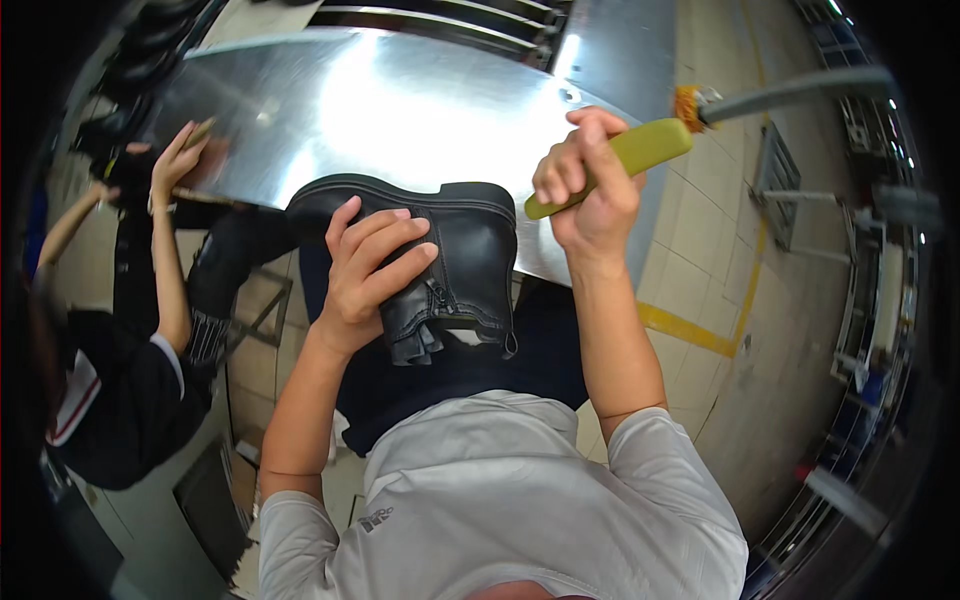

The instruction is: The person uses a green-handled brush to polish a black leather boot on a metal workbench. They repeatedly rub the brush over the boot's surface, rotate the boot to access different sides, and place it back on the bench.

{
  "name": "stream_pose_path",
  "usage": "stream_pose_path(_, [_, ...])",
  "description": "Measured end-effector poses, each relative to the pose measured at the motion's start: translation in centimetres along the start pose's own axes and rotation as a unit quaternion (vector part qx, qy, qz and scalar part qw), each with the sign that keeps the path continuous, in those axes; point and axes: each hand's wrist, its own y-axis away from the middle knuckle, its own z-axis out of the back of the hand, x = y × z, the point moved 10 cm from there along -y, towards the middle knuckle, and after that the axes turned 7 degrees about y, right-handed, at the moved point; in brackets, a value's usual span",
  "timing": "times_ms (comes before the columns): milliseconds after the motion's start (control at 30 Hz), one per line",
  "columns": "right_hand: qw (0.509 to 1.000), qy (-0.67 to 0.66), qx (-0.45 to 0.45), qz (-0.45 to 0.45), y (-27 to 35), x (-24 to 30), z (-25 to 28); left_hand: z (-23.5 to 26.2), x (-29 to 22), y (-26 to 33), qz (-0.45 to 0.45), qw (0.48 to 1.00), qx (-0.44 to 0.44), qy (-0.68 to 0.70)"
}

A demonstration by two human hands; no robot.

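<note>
A black leather ankle boot lies in front of me on its side. Its sole points away from me toward the table, and its zipped opening faces my lap. My left hand grips it, fingers spread across the boot's side near the zip. Raised to the right of the heel, my right hand is closed around a flat olive-green bar with rounded ends. The bar is apart from the boot.
A shiny metal table spans the far side. At left a co-worker's hand holds a small object, with a dark boot nearby. A grey rod with orange wrapping juts out beyond the bar. Racks line the right.
</note>
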Motion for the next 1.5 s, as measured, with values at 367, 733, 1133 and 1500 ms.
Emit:
stream_pose_path(367, [0.999,0.027,-0.029,0.007,4.1,-0.3,6.6,-7.1,-1.3,-1.3,0.009,0.997,0.082,-0.002])
stream_pose_path(733, [0.989,0.137,0.053,0.006,3.6,-2.1,4.3,-7.4,-0.3,0.4,-0.014,0.999,0.043,0.029])
stream_pose_path(1133, [0.914,0.35,0.185,0.084,2.9,-1.9,-3.5,-6.8,0.0,1.4,-0.044,0.997,0.025,0.052])
stream_pose_path(1500, [0.963,0.177,0.134,-0.154,-0.9,-9.3,-7.9,-6.9,0.0,2.1,-0.064,0.993,-0.001,0.097])
